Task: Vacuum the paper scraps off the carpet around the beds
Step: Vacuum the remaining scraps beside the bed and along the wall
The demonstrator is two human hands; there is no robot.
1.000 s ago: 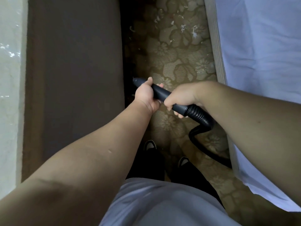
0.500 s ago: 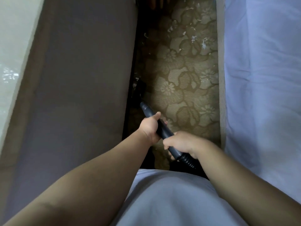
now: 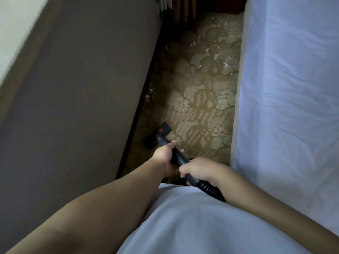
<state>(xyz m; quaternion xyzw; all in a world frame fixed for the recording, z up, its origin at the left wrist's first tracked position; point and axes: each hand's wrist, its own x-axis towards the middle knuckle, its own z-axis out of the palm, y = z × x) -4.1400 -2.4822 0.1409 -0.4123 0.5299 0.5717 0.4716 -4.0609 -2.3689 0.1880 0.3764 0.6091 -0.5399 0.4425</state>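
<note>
I see a narrow carpet [image 3: 201, 107] lane between brown bed [image 3: 82, 88] and white bed [image 3: 293, 88]. Left hand [image 3: 164, 155] and right hand [image 3: 199, 168], fingers curled round the vacuum wand [image 3: 179, 159] — nozzle [image 3: 159, 134] by the brown bed's edge, paper scraps [image 3: 216, 56] farther up.

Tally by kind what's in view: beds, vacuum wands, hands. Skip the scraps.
Beds: 2, brown-covered bed and pale blue-sheeted bed
Vacuum wands: 1, black plastic vacuum wand
Hands: 2, left hand and right hand, both gripping the wand
Total: 5
</note>
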